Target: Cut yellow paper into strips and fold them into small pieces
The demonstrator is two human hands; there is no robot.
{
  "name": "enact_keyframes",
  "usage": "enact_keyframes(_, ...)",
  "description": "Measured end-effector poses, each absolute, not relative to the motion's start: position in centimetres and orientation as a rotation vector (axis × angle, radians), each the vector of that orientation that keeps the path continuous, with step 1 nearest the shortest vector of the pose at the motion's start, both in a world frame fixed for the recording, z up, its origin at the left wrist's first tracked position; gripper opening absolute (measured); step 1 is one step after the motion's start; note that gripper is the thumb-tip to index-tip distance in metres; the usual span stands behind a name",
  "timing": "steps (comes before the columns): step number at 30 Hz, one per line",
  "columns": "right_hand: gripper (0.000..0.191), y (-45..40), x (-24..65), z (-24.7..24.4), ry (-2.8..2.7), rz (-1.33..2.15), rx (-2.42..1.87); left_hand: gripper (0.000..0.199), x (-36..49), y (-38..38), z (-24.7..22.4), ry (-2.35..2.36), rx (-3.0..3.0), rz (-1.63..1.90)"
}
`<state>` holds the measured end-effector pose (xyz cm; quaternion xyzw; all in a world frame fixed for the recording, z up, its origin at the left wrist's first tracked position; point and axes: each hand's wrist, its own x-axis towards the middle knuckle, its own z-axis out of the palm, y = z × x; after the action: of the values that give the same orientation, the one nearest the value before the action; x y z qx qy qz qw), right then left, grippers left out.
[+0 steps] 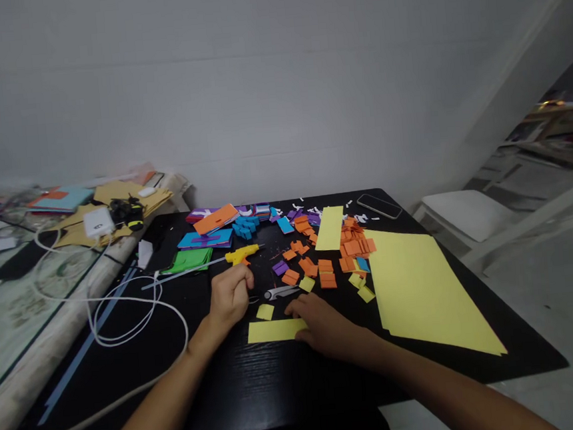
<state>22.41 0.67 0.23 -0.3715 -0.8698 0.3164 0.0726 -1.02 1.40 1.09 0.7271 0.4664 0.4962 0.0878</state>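
My left hand (230, 295) is closed in a fist just below the yellow glue gun (242, 254); whatever its fingers hold, if anything, is hidden. My right hand (322, 324) lies low over the table with thumb and fingers apart, the thumb at the right end of a yellow paper strip (272, 331). Above the strip is a small yellow paper square (265, 312). Between the hands lies a grey tool (279, 292), its kind unclear. Another small yellow piece (307, 283) sits beyond my right fingertips.
Folded orange pieces (327, 275) and a longer yellow strip (330, 228) lie mid-table. Large yellow sheets (423, 283) cover the right side, with a phone (379, 206) behind. Green paper (191, 259) and blue packets (203, 240) are at left, near white cables (123, 297).
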Motion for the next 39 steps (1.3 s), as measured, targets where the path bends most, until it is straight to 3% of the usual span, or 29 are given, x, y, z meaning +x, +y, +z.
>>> enact_keyframes(9,0.031,0.9,21.8,1.3,-2.718,0.902,-1.167,0.021,-1.8,1.3,-0.2,1.486,2.411,1.296)
enact_keyframes(19,0.024,1.1,21.1,2.0,-2.842,0.809,-1.261,0.021,-1.7,1.3,-0.2,1.671,2.225,1.212)
enact_keyframes(24,0.026,1.5,20.7,2.5,-2.881,0.808,-1.253,0.054,-1.6,1.2,-0.6,1.802,2.189,1.120)
enact_keyframes(27,0.026,1.5,20.7,2.6,-2.864,0.841,-1.256,0.062,-1.4,1.4,-0.9,1.842,2.180,1.113)
enact_keyframes(34,0.032,2.9,21.4,1.7,-2.701,1.143,-1.140,0.056,-1.2,1.4,-1.1,1.851,2.152,1.077)
enact_keyframes(39,0.031,4.8,21.7,0.2,-2.458,1.650,-0.855,0.059,-1.0,1.2,-1.3,1.829,2.061,1.106)
